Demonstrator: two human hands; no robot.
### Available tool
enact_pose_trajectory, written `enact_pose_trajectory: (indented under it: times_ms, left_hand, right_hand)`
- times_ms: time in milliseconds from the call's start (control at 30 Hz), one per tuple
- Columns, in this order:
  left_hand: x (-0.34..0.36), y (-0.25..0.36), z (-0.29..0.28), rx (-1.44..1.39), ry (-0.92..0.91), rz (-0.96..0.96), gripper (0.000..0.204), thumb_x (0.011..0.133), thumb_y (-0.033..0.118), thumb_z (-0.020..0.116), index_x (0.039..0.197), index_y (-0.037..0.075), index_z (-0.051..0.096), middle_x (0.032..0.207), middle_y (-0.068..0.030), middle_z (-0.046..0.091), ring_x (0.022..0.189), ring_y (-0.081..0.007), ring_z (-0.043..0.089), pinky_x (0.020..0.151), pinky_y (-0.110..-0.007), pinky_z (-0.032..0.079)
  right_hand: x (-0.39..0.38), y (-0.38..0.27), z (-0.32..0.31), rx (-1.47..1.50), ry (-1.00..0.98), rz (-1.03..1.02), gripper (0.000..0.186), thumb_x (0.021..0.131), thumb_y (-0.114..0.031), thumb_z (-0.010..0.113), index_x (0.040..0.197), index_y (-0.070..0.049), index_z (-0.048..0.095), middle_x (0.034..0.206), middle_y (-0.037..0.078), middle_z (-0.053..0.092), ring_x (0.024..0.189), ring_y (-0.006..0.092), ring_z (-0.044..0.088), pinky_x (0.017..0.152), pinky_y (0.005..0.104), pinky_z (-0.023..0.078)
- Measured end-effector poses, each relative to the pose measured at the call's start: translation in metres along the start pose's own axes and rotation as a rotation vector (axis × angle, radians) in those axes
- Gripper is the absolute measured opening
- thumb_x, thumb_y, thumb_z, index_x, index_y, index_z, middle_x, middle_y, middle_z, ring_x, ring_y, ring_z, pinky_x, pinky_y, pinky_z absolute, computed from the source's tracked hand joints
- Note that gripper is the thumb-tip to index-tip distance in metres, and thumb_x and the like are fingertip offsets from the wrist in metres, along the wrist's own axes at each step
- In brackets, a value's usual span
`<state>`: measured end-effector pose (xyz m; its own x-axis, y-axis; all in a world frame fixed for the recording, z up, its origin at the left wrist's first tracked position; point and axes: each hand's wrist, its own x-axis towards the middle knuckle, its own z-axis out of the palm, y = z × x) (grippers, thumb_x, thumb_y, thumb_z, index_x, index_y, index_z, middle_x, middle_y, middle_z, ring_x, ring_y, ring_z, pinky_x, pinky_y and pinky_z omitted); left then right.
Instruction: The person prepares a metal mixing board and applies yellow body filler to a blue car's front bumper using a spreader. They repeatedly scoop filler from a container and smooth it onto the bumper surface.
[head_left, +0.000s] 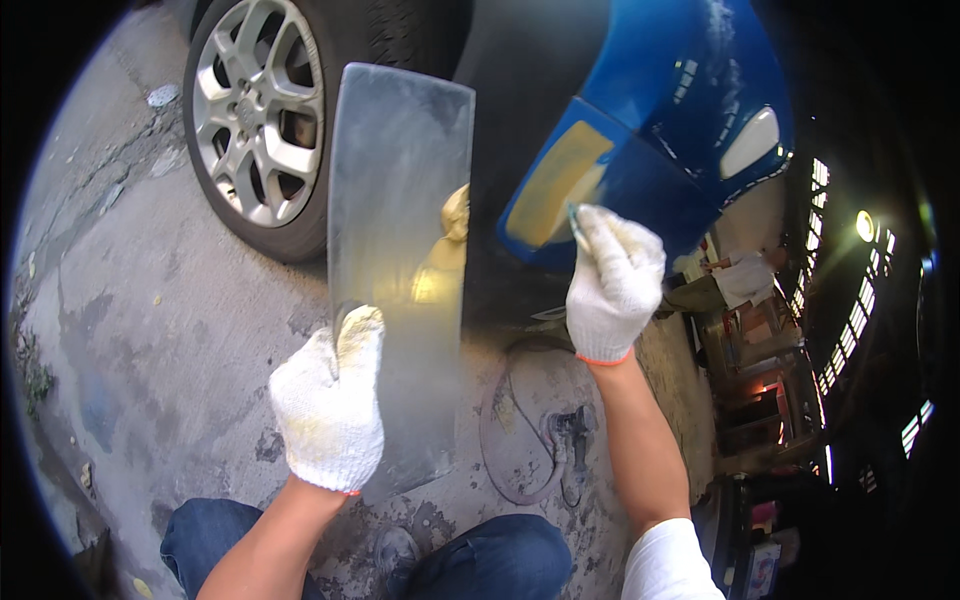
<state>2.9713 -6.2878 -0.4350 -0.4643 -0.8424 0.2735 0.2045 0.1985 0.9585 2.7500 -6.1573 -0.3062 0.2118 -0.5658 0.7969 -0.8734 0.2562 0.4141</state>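
My left hand (330, 415), in a white knit glove stained yellow, grips a long translucent flat board (400, 170) by its edge, thumb on the face. The board stands nearly upright in front of me. A lump of yellow putty (456, 213) sits at its right edge, with a yellow smear below. My right hand (615, 270), gloved too, pinches a thin greenish spreader (577, 224), mostly hidden by the fingers. It is at the lower right of a yellow-tan filler patch (560, 180) on the blue car bumper (670, 185). Whether the spreader touches the patch I cannot tell.
A car wheel (258, 110) with silver spokes stands at the upper left, beside the board. On the stained concrete floor (180, 330) lies a hose with a dark fitting (572, 430), between my arms. At the far right another person (740, 280) is beside cluttered shelving.
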Motion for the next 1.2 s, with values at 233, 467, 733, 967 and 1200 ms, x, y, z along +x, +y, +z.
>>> enact_pose_trajectory:
  times_ms: [233, 467, 733, 967, 1200]
  left_hand:
    - [-0.002, 0.002, 0.006, -0.06, -0.051, -0.131, 0.025, 0.104, 0.015, 0.069, 0.091, -0.006, 0.072, 0.07, -0.0184, 0.067, 0.058, -0.0271, 0.063, 0.058, -0.039, 0.048]
    - [-0.004, -0.006, 0.007, -0.086, -0.038, -0.069, 0.023, 0.104, 0.014, 0.068, 0.093, -0.006, 0.073, 0.071, -0.0191, 0.066, 0.059, -0.0322, 0.064, 0.058, -0.04, 0.048]
    - [-0.002, -0.009, 0.009, 0.074, -0.056, 0.009, 0.023, 0.103, 0.015, 0.069, 0.094, -0.005, 0.073, 0.07, -0.02, 0.066, 0.06, -0.0344, 0.064, 0.058, -0.04, 0.048]
    - [-0.004, -0.004, 0.009, 0.12, -0.013, -0.04, 0.029, 0.103, 0.02, 0.072, 0.089, -0.005, 0.073, 0.063, -0.0178, 0.061, 0.056, -0.0262, 0.059, 0.057, -0.039, 0.046]
    - [-0.008, 0.0, 0.009, 0.038, -0.001, -0.099, 0.036, 0.104, 0.022, 0.071, 0.08, -0.004, 0.066, 0.059, -0.0142, 0.053, 0.054, -0.0212, 0.047, 0.055, -0.04, 0.041]
  right_hand:
    - [0.055, 0.015, 0.009, -0.236, -0.016, -0.179, 0.033, 0.076, 0.003, 0.079, 0.106, -0.01, 0.083, 0.102, 0.003, 0.078, 0.091, 0.0234, 0.068, 0.082, 0.0374, 0.05]
    - [0.063, 0.013, 0.019, -0.324, -0.007, -0.227, 0.025, 0.076, -0.005, 0.078, 0.1, -0.013, 0.081, 0.097, 0.0, 0.076, 0.089, 0.0228, 0.067, 0.079, 0.0384, 0.045]
    - [0.028, 0.008, 0.024, -0.185, -0.098, -0.18, 0.026, 0.07, -0.006, 0.077, 0.095, -0.014, 0.077, 0.095, 0.0, 0.075, 0.087, 0.024, 0.067, 0.078, 0.0391, 0.046]
    - [-0.01, 0.0, 0.02, -0.098, -0.172, -0.139, 0.027, 0.07, -0.009, 0.079, 0.096, -0.012, 0.077, 0.096, -0.001, 0.074, 0.084, 0.0217, 0.067, 0.076, 0.0382, 0.045]
    - [-0.044, -0.004, 0.021, -0.005, -0.259, -0.051, 0.024, 0.069, -0.006, 0.077, 0.092, -0.011, 0.074, 0.092, 0.0, 0.074, 0.077, 0.0212, 0.066, 0.066, 0.0358, 0.045]
